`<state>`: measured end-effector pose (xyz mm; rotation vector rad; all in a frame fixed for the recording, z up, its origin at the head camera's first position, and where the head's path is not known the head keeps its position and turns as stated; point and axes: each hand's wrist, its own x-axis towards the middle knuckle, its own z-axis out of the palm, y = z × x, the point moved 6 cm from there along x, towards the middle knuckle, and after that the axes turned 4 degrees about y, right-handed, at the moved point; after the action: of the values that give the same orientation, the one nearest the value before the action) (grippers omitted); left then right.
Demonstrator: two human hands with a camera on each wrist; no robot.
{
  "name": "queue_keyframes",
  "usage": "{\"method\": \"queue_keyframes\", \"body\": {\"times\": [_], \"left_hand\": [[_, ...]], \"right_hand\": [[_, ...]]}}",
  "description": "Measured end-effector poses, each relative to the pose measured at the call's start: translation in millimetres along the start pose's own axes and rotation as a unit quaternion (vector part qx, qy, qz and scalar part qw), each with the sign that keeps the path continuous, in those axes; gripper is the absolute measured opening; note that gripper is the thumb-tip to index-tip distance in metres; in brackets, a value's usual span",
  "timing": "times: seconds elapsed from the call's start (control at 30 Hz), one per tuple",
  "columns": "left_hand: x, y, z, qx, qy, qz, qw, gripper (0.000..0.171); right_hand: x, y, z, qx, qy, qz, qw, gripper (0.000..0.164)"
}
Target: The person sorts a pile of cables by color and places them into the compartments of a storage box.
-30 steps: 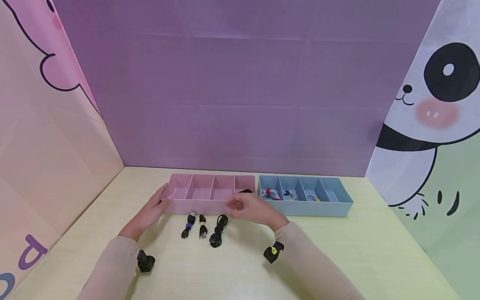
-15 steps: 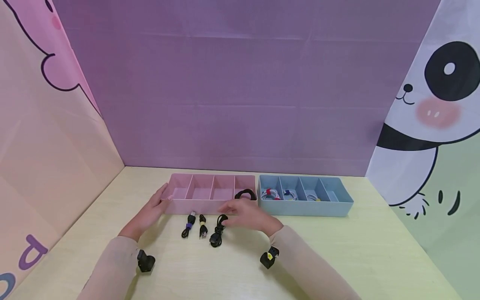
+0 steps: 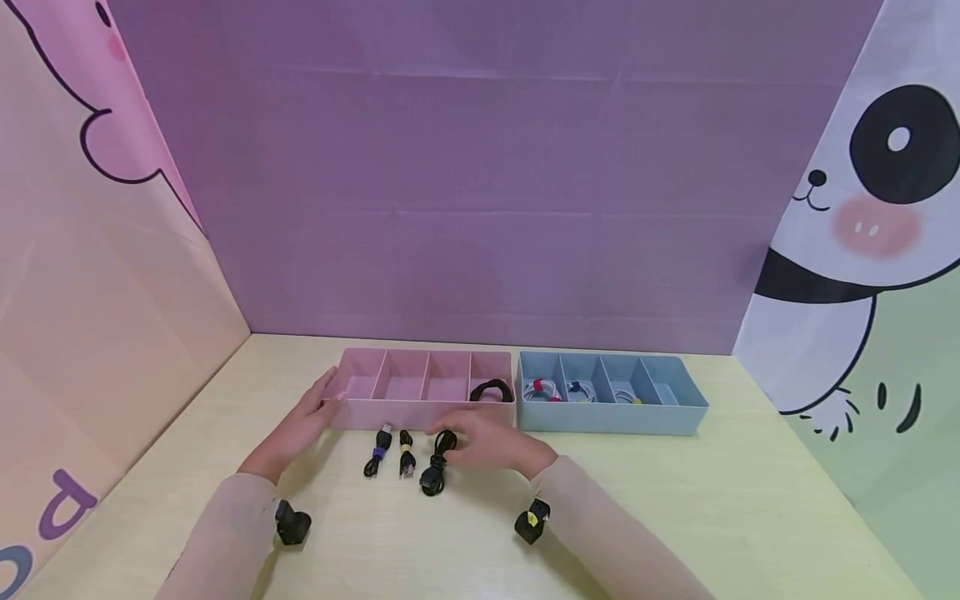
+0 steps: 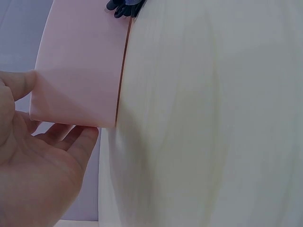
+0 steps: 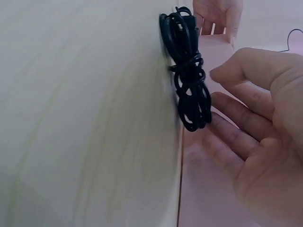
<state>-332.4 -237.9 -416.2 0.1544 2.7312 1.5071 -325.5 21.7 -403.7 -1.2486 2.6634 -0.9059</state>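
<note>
In the head view, my left hand [image 3: 303, 421] rests against the left end of a pink divided box [image 3: 420, 414]. The left wrist view shows its thumb at the box's upper edge [image 4: 35, 78] and the fingers along the end wall. My right hand [image 3: 487, 442] is in front of the box's right part, fingers apart, beside a bundled black cable [image 3: 437, 467]. In the right wrist view, thumb and fingers are spread near that cable [image 5: 189, 71], not closed on it; whether a fingertip touches is unclear. A coiled black cable [image 3: 491, 385] sits in the box's rightmost compartment.
Left of the bundled cable lie a short black cable with a yellow tie [image 3: 407, 450] and another with a purple tie [image 3: 378, 450]. A blue divided box [image 3: 615, 418] with coiled white cables stands to the right. A purple backdrop [image 3: 487, 208] rises behind.
My right hand has withdrawn from the pink box's right compartment, moving down and left toward the bundled cable. The coiled black cable there has come into full view. The left hand stays put.
</note>
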Motion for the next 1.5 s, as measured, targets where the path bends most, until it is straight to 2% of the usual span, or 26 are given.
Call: {"method": "queue_keyframes", "body": {"times": [0.2,0.47,0.7,0.9,1.17,1.33,1.5], "left_hand": [[-0.1,-0.5,0.6,-0.004,-0.002,-0.001,1.0,0.074],[-0.9,0.5,0.6,-0.007,-0.003,0.001,1.0,0.074],[-0.7,-0.5,0.9,-0.01,-0.004,0.002,0.9999,0.074],[-1.2,0.2,0.5,-0.01,-0.005,0.0,0.9999,0.075],[-1.7,0.5,1.4,-0.005,-0.008,-0.004,0.9999,0.076],[-0.9,0.0,1.0,-0.001,-0.007,-0.009,0.9999,0.075],[0.5,-0.1,0.6,-0.002,-0.005,-0.002,1.0,0.073]], "right_hand": [[-0.1,3.6,4.5,-0.025,-0.029,0.021,0.999,0.041],[-1.7,5.6,4.8,-0.035,-0.063,0.02,0.997,0.044],[-3.1,2.1,4.5,-0.063,-0.078,-0.027,0.995,0.036],[-5.0,-0.1,3.2,-0.073,-0.083,-0.047,0.993,0.027],[-7.5,1.7,2.9,-0.04,-0.094,-0.012,0.995,0.025],[-9.0,-1.8,-0.1,0.008,-0.095,-0.01,0.995,0.024],[-8.7,-1.0,-0.9,0.032,-0.092,-0.006,0.995,0.022]]}}
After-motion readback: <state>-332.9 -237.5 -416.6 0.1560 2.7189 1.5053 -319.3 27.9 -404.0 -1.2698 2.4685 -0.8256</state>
